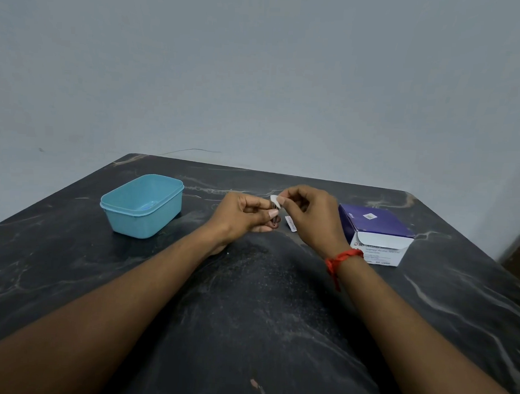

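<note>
Both hands meet above the middle of the dark marble table (249, 299). My right hand (314, 219), with a red thread round its wrist, pinches a small white swab pad (274, 201) between thumb and forefinger. My left hand (243, 215) has its fingers curled and holds a thin metal item, perhaps a safety pin (275, 220), just below the pad. A small torn white sachet (291, 223) lies on the table between the hands.
A light blue plastic tub (142, 206) stands open at the left. A purple and white box of alcohol swabs (375, 233) sits at the right, flap open. A grey wall rises behind the table's far edge.
</note>
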